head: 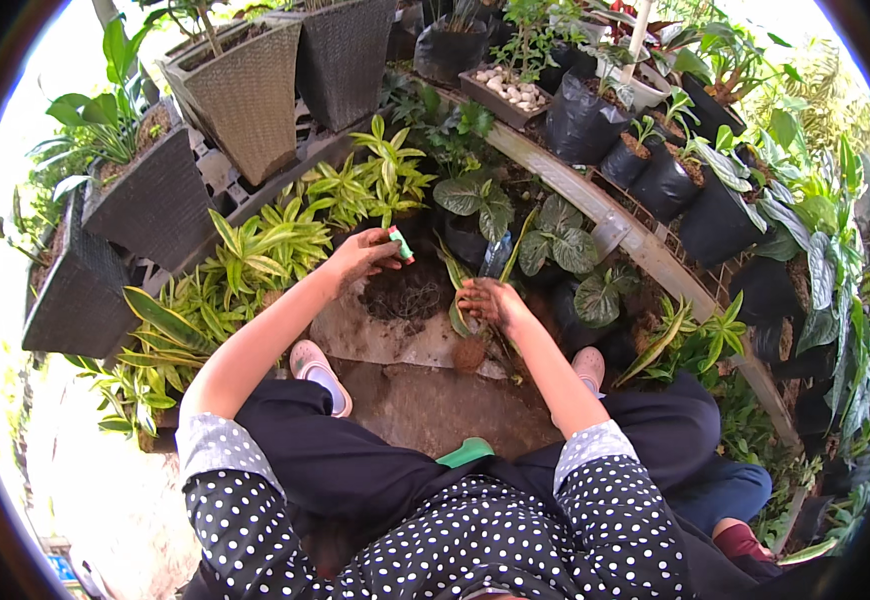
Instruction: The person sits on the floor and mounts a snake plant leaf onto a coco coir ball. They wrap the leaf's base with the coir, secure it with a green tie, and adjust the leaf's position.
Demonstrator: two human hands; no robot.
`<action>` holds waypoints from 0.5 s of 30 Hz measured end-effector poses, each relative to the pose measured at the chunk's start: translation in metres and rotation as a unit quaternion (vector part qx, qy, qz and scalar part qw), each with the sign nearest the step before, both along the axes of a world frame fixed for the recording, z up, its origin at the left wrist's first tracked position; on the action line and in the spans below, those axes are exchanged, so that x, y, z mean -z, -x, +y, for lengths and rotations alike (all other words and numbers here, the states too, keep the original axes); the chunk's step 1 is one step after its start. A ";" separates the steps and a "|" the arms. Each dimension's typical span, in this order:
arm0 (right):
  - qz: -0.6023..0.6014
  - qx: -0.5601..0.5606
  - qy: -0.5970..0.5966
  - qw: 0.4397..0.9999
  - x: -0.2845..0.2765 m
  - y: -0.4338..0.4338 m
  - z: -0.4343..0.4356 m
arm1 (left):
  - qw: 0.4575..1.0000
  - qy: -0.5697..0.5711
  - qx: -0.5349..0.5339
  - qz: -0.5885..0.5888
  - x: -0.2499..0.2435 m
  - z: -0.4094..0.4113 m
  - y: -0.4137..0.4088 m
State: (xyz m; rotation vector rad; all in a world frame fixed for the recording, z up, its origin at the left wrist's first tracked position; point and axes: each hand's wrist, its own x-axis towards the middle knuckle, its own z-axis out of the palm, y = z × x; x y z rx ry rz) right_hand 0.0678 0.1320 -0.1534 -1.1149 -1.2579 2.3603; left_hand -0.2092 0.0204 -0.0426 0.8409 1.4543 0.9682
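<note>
My left hand [366, 259], smeared with dark soil, grips a small green object with red ends [401, 245], its kind unclear. Below it, a heap of dark soil with fine roots [402, 298] lies on a pale, dirty sheet [352, 330]. My right hand [491, 302], just as soiled, is at the yellow-edged leaves of a snake plant [456, 274]. Whether its fingers grip a leaf is unclear. A round brown clump [468, 354] is below that hand. Behind it stands a clear bluish plastic bottle [496, 255].
Variegated yellow-green plants [255, 255] line the left, with tall dark planters [232, 97] behind. A metal rail [615, 210] curves along the right, beside black plastic plant bags [585, 120]. A green object [466, 452] shows at my lap. Another person's blue-trousered leg [727, 487] is at lower right.
</note>
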 end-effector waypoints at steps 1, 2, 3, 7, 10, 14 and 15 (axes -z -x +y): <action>0.007 -0.015 -0.050 0.999 -0.031 0.004 -0.002 | 1.000 -0.011 -0.001 -0.002 -0.010 -0.003 -0.006; 0.013 -0.027 -0.102 0.994 -0.058 0.006 -0.005 | 0.999 -0.045 0.020 -0.016 -0.022 -0.004 -0.013; 0.022 -0.033 -0.133 0.990 -0.077 0.006 -0.006 | 0.998 -0.062 0.024 -0.016 -0.031 -0.006 -0.021; 0.092 -0.021 -0.269 0.959 -0.122 0.005 -0.022 | 0.993 -0.108 0.014 -0.033 -0.056 -0.013 -0.052; 0.137 0.017 -0.345 0.928 -0.139 0.006 -0.045 | 0.984 -0.174 0.004 -0.043 -0.064 -0.023 -0.072; 0.158 0.078 -0.366 0.914 -0.152 0.007 -0.061 | 0.978 -0.205 -0.008 0.024 -0.066 -0.029 -0.088; 0.152 0.095 -0.391 0.903 -0.151 0.006 -0.063 | 0.976 -0.218 -0.004 0.024 -0.065 -0.029 -0.090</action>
